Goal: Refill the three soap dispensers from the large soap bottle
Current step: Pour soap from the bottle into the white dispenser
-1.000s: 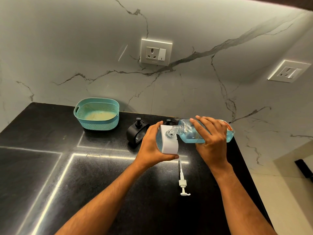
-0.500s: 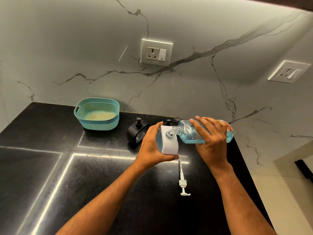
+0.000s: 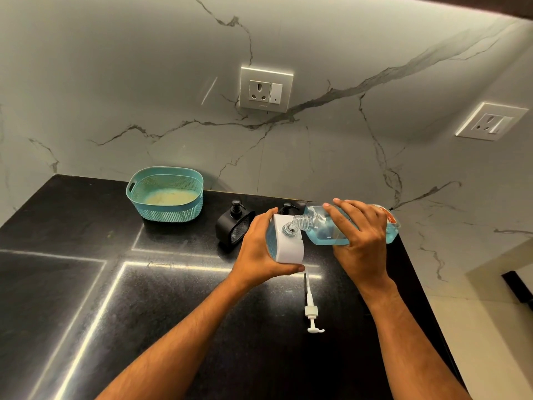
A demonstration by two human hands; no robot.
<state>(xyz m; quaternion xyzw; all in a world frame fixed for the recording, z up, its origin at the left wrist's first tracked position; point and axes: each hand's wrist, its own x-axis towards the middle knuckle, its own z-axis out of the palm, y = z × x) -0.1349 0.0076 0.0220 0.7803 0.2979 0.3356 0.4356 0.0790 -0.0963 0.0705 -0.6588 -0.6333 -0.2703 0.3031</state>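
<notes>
My left hand (image 3: 256, 252) grips a white soap dispenser (image 3: 288, 243) that has blue soap showing at its side. My right hand (image 3: 360, 238) holds the large clear soap bottle (image 3: 323, 229) tipped on its side, its neck at the dispenser's open top. Blue soap lies low in the bottle. The dispenser's white pump (image 3: 311, 307) lies on the black counter (image 3: 173, 313) in front of my hands. A black dispenser (image 3: 235, 226) stands to the left. The pump top of another black dispenser (image 3: 287, 208) shows behind my left hand.
A teal perforated basket (image 3: 165, 194) sits at the back left against the marble wall. Two wall sockets (image 3: 266, 89) are above. The counter's right edge (image 3: 427, 298) drops to the floor close to my right arm.
</notes>
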